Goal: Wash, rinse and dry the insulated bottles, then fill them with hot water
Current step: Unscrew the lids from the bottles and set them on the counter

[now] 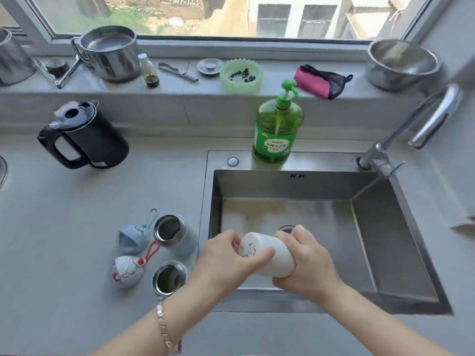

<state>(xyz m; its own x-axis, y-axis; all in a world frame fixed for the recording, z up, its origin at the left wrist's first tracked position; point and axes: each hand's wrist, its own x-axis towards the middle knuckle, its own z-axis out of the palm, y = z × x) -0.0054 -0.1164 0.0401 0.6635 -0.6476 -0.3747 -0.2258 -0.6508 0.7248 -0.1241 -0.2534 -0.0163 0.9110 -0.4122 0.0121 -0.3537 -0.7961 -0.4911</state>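
Holding white bottle (267,254) sideways over sink (385,227), front-left corner. R hand (308,263) wraps the body to brace it; L hand (226,255) curls fingers + thumb round cap end, prob. to unscrew. Blue bottle (180,240) and second open bottle (169,278) stand on worktop at sink's left edge, likely waiting for wash.

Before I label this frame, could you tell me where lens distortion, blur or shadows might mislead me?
Head view: wide-angle lens bows the window sill and leans the kettle outward; daylight is soft, shadows faint; the faucet and right edge are smeared; the white bottle, gripped by the left hand and right hand, is clearer.
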